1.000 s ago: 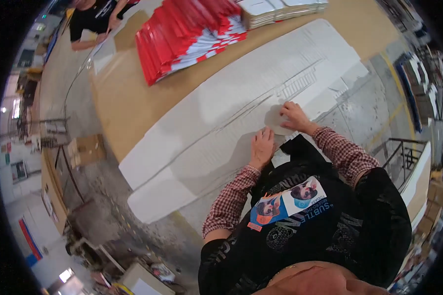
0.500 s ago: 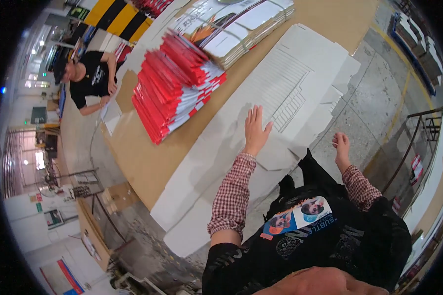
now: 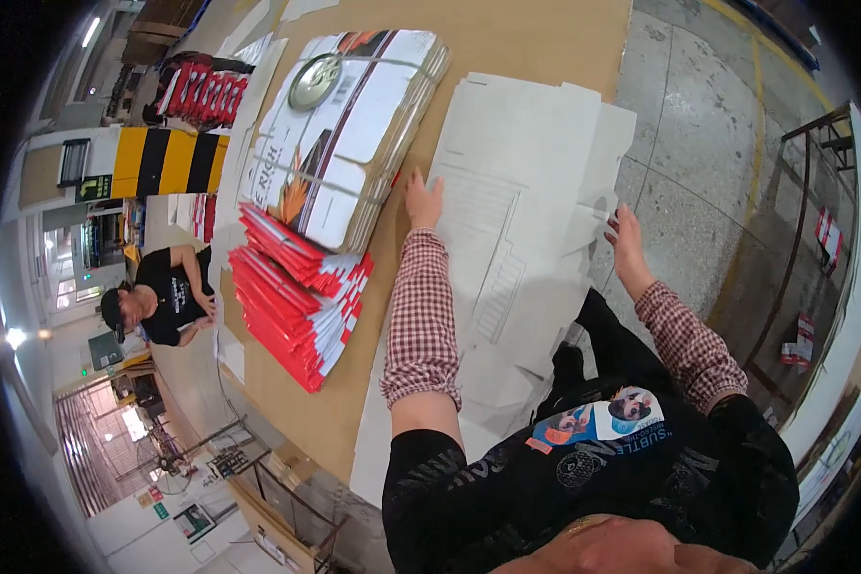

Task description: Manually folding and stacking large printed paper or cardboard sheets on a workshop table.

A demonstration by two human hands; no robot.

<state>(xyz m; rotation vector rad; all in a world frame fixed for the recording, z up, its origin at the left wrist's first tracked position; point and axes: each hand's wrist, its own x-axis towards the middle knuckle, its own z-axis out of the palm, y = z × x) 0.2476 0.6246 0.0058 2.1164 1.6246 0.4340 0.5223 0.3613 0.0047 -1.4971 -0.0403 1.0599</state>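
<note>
A large flat white cardboard sheet (image 3: 545,143) lies in front of me, die-cut with tabs on its right edge and a printed or scored line pattern. My left hand (image 3: 424,199) is at its left edge, thumb apart from the fingers, holding nothing I can see. At the opposite edge is my right hand (image 3: 629,247), its fingers slightly bent and apart beside a small tab. Whether the right fingertips touch the cardboard, I cannot tell.
Left of the sheet, a fanned stack of red and white folded packages (image 3: 297,306) adjoins a strapped bundle of printed cartons (image 3: 354,124). A roll of tape (image 3: 314,81) rests on that bundle. A co-worker (image 3: 167,297) stands across the brown table (image 3: 536,43). A metal rack (image 3: 802,230) stands right.
My left hand has moved from over the sheet to its left edge. My right hand has come to the sheet's right edge. The view has turned, shifting the stacks.
</note>
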